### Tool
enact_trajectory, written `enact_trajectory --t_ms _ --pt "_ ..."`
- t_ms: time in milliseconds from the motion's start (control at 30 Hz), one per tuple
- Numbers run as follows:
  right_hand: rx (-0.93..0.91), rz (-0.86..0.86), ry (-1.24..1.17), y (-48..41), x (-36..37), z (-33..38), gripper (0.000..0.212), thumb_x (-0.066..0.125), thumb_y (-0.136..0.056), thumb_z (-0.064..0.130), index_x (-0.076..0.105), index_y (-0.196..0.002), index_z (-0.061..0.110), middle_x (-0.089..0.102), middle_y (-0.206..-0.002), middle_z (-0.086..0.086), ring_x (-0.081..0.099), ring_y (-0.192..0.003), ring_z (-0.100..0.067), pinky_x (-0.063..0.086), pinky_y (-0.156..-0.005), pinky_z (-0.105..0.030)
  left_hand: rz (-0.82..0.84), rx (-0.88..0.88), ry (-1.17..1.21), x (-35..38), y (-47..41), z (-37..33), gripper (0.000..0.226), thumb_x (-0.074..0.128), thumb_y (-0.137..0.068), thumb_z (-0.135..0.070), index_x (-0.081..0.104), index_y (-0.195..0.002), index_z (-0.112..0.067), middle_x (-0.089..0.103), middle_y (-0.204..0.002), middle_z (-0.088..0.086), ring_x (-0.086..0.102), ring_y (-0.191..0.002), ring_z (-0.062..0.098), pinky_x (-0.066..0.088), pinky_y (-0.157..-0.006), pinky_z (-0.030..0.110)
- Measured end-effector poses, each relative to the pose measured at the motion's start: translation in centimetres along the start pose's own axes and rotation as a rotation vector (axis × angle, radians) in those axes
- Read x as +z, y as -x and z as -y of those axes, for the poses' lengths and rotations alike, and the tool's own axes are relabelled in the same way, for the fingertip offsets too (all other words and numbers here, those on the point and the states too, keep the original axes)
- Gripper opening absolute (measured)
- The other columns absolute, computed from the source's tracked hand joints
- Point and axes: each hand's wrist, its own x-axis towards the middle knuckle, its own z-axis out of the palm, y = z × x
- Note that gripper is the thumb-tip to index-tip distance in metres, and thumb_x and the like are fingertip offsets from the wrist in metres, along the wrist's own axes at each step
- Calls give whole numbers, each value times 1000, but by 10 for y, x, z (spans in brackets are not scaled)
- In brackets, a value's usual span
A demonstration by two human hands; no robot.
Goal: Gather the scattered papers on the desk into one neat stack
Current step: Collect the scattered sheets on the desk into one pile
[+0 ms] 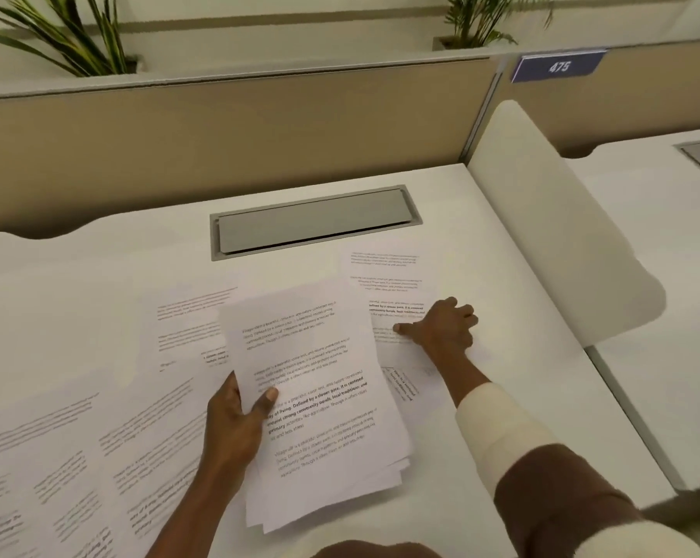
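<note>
Papers sit gathered in your left hand, thumb clamped on top, the bundle's long axis running away from you and leaning slightly left. Your right hand presses flat, fingers half curled, on a loose sheet lying on the bench; more sheets lie scattered left.

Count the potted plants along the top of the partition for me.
2. One plant stands at the far left on the partition ledge, the other plant toward the right, just left of the blue 475 sign. More may sit outside the frame.
</note>
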Motion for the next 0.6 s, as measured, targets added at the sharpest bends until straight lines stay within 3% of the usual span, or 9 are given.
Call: enact_trajectory --t_ms 133,233,367,467,533,600 --pt "30 42 -94 -6 1 2 120 103 -59 57 37 -145 4 48 -146 -22 57 -134 -41 55 -101 -52 -28 -5 11 -2 -2 10 45 77 -98 -16 67 -141 -23 78 -130 -5 75 -118 23 61 -101 51" --pt "50 65 -115 -9 1 1 122 102 -64 53 31 -152 5 61 -144 -18 64 -132 -40 45 -111 -51 -38 -29 26 -8 -1 19 46 77 -98 -13 66 -142 -21 78 -130 -4 75 -117 23 60 -102 52" --pt "47 46 -287 -8 -2 -4 74 95 -80 30 56 -138 7 68 -140 -19 67 -128 -43 54 -104 -50 -46 -47 2 -14 3 30 41 77 -97 -12 66 -134 -28 76 -119 -17 71 -109 7 57 -93 35" --pt "-56 -7 -386 1 -9 -13 65 85 -91 24 59 -149 12 68 -146 -18 65 -132 -43 56 -107 -53 -55 -83 -5 -18 5 39 42 76 -98 -11 65 -132 -34 74 -114 -24 68 -106 -3 54 -90 28" --pt "-183 -99 -470 6 -17 -21 53 84 -92 19 66 -141 10 74 -138 -17 71 -124 -42 58 -105 -51 -74 -117 -10 -20 5 45 43 76 -98 -9 65 -132 -34 74 -114 -24 69 -104 -1 55 -93 32" --pt "-297 -157 -565 12 -26 -32 35 84 -91 15 72 -123 10 80 -125 -13 76 -110 -38 62 -98 -47 -88 -155 -19 -22 4 51 42 75 -99 -8 66 -136 -27 74 -119 -17 71 -107 12 55 -98 39"
